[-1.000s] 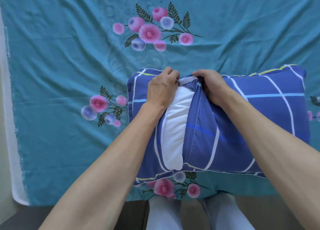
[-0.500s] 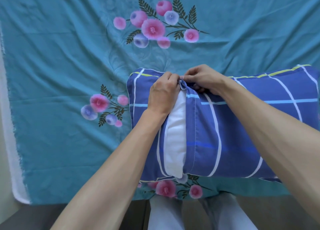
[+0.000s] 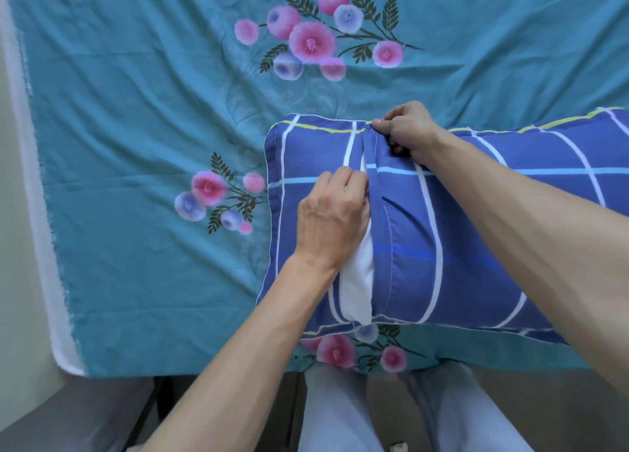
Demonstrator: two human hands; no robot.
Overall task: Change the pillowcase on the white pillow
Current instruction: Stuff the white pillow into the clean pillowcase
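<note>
Since half a second ago the left hand (image 3: pixel 332 218) has slid down the slit toward the person, away from the far edge where it met the other hand, and the strip of exposed white has narrowed at the top. That left hand now lies knuckles-up over the opening, its fingers curled down into the gap; whether they pinch cloth or simply tuck it in is hard to tell, since the fingertips are hidden. The right hand (image 3: pixel 406 130) sits at the far edge of the pillow, thumb and fingers pinching the overlapping flap of the pillowcase (image 3: pixel 476 240) beside the top of the slit.

Between the two flaps the white pillow (image 3: pixel 357 281) shows as a narrow wedge, widest near the person. The slit runs away from the person, across the pillow's short side. The pillow's long axis runs left to right, its right end passing out of view. Its case is deep blue with white, light blue and yellow-green stripes in a grid. It lies on a teal floral bedsheet (image 3: pixel 136 128), near the bed's close edge, above the person's pale trousers (image 3: pixel 391 414).
</note>
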